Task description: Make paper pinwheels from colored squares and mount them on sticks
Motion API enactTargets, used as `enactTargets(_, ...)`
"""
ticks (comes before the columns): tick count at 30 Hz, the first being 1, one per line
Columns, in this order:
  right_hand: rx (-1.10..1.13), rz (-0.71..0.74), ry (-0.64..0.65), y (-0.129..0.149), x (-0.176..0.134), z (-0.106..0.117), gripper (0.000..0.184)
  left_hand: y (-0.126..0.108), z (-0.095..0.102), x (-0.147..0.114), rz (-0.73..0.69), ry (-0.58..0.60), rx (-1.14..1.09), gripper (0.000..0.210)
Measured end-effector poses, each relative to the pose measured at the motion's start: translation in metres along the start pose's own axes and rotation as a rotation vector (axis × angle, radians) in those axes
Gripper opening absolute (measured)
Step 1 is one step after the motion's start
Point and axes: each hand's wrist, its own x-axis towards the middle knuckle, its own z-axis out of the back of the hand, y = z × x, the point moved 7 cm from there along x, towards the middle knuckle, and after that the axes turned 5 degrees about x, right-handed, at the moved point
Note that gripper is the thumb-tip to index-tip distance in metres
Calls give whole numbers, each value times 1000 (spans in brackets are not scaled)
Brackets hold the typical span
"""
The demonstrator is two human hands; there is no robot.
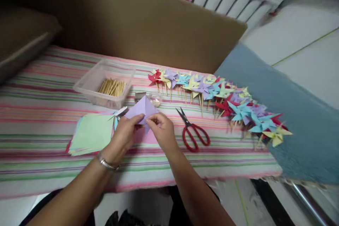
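A creased lavender paper square point(144, 107) is held up between both hands over the striped cloth. My left hand point(125, 130) pinches its left side, thumb on top. My right hand point(162, 129) pinches the paper near its lower right with thumb and fingers. Beneath the hands lies a pink paper sheet point(148, 137), partly covered. Left of my left hand rests a stack of paper squares point(94, 132), pale green on top. Scissors with red handles point(192, 130) lie to the right of my right hand, blades slightly apart and pointing away.
A clear plastic box point(90, 90) holds several short wooden sticks point(112, 87). Beside it sits a small round clear container point(155, 99). Paper pinwheels point(202, 87) on sticks line the table's right side. A cardboard panel point(159, 24) stands behind; the striped cloth point(39, 141) covers the table.
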Motion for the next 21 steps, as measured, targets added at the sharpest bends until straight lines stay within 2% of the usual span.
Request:
enactTargets(5,20,-38,-30,3,-1,0,11,3,0,1,28,-8,15,26)
enactTargets(14,88,-122,-49,-1,2,0,14,2,0,-1,25,-9,21,23)
enactTargets(21,107,-133,-59,-6,1,-2,12,3,-4,-1,-6,51,59,24)
